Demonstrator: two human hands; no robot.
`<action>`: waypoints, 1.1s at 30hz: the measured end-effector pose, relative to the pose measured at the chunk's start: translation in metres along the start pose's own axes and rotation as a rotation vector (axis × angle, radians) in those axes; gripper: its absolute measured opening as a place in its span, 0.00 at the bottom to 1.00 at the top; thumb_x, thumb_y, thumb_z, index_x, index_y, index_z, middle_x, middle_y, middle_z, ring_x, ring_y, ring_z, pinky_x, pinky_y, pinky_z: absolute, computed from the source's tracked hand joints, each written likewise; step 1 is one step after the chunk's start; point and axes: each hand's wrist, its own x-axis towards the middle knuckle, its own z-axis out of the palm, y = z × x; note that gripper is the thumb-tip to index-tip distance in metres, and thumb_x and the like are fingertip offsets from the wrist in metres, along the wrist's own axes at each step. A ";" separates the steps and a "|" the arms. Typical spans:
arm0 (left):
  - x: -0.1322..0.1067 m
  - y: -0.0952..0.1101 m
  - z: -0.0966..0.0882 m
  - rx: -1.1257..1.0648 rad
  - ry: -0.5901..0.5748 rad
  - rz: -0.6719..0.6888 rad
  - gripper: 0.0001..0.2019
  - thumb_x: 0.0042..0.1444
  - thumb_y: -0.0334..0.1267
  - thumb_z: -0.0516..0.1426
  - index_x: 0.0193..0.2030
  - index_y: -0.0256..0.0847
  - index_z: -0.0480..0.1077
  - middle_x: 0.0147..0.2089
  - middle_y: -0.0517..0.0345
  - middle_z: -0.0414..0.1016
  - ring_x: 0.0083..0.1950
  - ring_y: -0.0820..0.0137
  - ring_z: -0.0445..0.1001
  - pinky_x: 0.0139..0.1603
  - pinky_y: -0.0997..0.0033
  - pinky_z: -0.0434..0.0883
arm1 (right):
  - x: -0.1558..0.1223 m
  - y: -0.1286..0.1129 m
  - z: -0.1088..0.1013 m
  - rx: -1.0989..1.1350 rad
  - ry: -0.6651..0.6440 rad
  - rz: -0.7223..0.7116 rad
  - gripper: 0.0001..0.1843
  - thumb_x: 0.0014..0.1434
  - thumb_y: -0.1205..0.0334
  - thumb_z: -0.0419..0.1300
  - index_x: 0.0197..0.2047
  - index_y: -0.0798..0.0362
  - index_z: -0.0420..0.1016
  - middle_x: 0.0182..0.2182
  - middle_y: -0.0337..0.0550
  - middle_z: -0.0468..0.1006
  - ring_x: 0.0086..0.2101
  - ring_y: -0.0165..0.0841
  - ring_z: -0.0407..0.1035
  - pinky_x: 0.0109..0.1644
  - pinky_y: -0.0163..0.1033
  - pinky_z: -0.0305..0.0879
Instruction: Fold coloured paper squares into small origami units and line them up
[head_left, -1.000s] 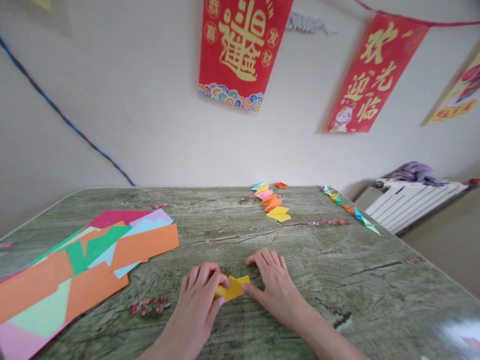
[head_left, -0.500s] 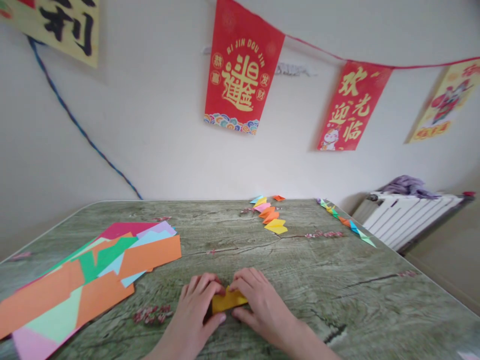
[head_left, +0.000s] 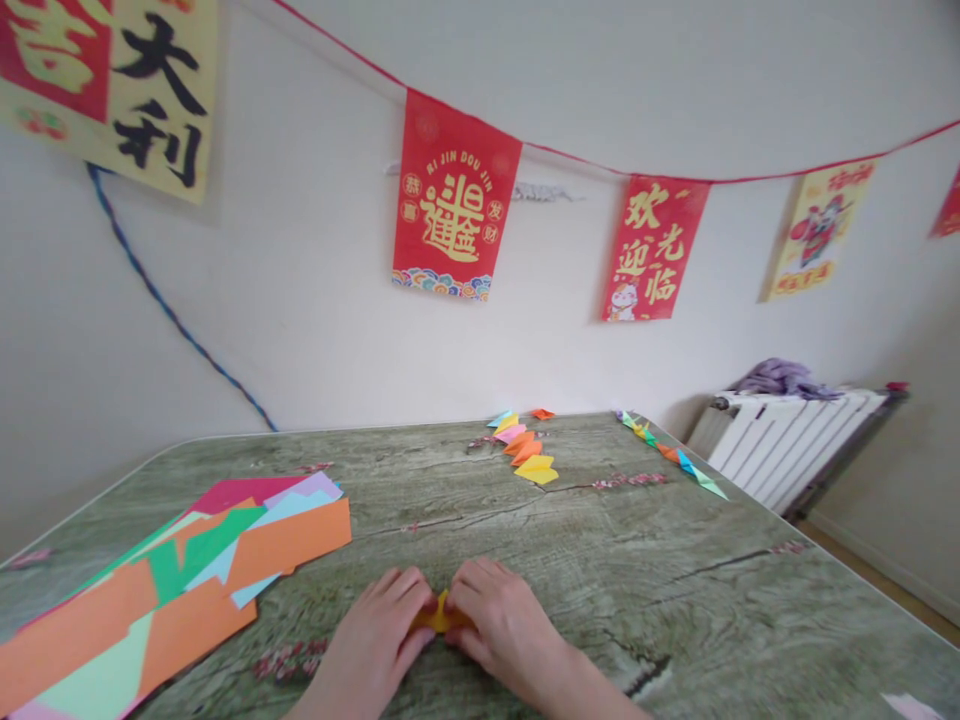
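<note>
Between my two hands, low in the middle of the head view, is a small folded piece of yellow paper (head_left: 442,614). My left hand (head_left: 385,630) pinches its left end, fingers curled over the top and the thumb along the near side. On the right end my right hand (head_left: 500,617) is closed in the same way. Only the middle of the paper shows, with a small raised point; the ends are hidden under my fingers. Both hands rest at the wood-patterned table (head_left: 600,580).
Overlapping coloured paper sheets (head_left: 285,545) lie at the left. Toward the back is a row of folded paper pieces (head_left: 536,470), and farther right a line of small folded shapes (head_left: 667,453). A white radiator (head_left: 795,440) with a purple cloth (head_left: 784,380) stands beyond the table's right edge.
My hands have drawn closer together over the yellow paper, so less of it shows. The camera view has tilted up and turned slightly to the right.
</note>
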 end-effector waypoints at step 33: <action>-0.008 0.022 0.024 -1.076 0.132 -0.260 0.17 0.60 0.49 0.57 0.51 0.42 0.70 0.46 0.52 0.80 0.44 0.60 0.78 0.44 0.66 0.73 | -0.009 -0.011 -0.007 0.923 0.073 0.468 0.15 0.48 0.67 0.67 0.40 0.52 0.71 0.25 0.33 0.72 0.27 0.29 0.67 0.28 0.30 0.60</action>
